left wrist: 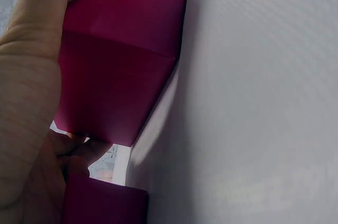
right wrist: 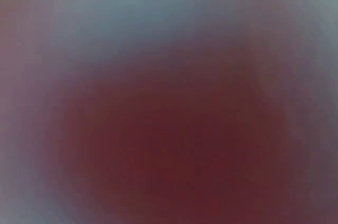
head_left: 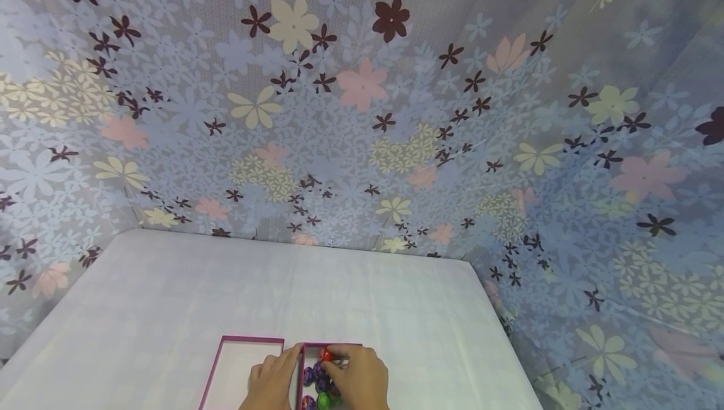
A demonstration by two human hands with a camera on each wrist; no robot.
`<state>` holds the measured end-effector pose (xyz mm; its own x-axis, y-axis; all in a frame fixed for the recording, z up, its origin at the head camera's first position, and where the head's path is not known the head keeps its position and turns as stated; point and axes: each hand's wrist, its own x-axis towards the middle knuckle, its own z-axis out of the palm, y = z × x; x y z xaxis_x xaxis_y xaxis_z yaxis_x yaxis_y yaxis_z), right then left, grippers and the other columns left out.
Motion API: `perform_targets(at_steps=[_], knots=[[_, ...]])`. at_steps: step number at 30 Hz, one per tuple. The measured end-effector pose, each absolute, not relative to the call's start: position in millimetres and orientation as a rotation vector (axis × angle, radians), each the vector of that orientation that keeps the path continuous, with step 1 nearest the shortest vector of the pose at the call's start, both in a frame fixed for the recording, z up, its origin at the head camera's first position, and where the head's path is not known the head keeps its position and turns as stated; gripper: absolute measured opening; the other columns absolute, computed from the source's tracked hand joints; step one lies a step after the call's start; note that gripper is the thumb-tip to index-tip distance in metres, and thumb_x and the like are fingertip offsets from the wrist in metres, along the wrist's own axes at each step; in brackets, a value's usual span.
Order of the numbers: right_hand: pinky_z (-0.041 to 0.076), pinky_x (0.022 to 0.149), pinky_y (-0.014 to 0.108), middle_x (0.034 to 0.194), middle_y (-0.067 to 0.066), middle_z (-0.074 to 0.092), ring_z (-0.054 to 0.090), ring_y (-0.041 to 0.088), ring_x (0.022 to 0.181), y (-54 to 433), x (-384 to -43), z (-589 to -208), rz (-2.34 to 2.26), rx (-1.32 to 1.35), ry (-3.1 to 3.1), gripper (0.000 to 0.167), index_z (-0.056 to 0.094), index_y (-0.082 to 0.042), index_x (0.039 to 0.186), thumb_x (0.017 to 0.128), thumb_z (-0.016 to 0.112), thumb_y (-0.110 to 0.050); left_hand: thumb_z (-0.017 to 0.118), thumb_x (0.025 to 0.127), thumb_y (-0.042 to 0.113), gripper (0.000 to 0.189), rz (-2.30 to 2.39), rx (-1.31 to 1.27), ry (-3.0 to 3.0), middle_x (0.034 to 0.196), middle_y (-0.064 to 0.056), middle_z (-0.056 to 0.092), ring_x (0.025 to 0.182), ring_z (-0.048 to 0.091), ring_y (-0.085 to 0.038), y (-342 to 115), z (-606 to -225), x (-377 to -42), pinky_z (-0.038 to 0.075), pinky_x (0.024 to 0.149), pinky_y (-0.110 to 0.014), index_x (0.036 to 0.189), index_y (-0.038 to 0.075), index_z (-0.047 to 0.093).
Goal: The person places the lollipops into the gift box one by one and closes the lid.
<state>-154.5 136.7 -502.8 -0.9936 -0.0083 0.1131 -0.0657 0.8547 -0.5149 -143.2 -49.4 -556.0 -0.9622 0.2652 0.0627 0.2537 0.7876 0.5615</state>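
Note:
A box with a magenta rim (head_left: pixel 332 343) and white inside holds several round wrapped candies in purple, green and red, such as a green candy (head_left: pixel 323 400). My right hand (head_left: pixel 364 377) reaches over the box's right side and pinches a red wrapped candy (head_left: pixel 325 354) near the far end. My left hand (head_left: pixel 270 380) grips the box's left wall, its fingertips by the far left corner. In the left wrist view the thumb lies against the magenta box (left wrist: pixel 119 84), with fingers behind it. The right wrist view is a dark reddish blur. My right hand hides part of the candies.
A second magenta-rimmed box (head_left: pixel 252 339) with a white inside stands to the left, partly behind my left hand. Both boxes sit at the near side of a table with a white cloth (head_left: pixel 243 284). Flower-patterned fabric (head_left: pixel 339 146) hangs behind and to the right.

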Motion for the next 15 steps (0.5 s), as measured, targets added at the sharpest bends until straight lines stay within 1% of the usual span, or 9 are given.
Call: perform_targets(at_steps=[6,15], knots=[[0.055,0.062,0.033,0.088,-0.012,0.076,0.071,0.009,0.076,134.3,-153.4,-506.6,0.698,0.067,-2.876,0.023,0.082,-0.028,0.092,0.071,0.089,-0.035,0.091,0.050,0.053,0.117,0.919,0.411,2.914,0.136,-0.015,0.057,0.098,0.047,-0.025,-49.5,-553.3,-145.0,0.036,0.077,-0.044,0.144,-0.001,0.046],[0.055,0.061,0.032,0.087,-0.013,0.076,0.071,0.009,0.076,133.0,-152.8,-505.2,0.695,0.087,-2.837,0.024,0.082,-0.026,0.091,0.070,0.091,-0.033,0.090,0.050,0.054,0.116,0.926,0.422,2.940,0.136,-0.014,0.058,0.097,0.048,-0.025,-49.5,-553.8,-144.1,0.036,0.076,-0.043,0.143,-0.001,0.047]])
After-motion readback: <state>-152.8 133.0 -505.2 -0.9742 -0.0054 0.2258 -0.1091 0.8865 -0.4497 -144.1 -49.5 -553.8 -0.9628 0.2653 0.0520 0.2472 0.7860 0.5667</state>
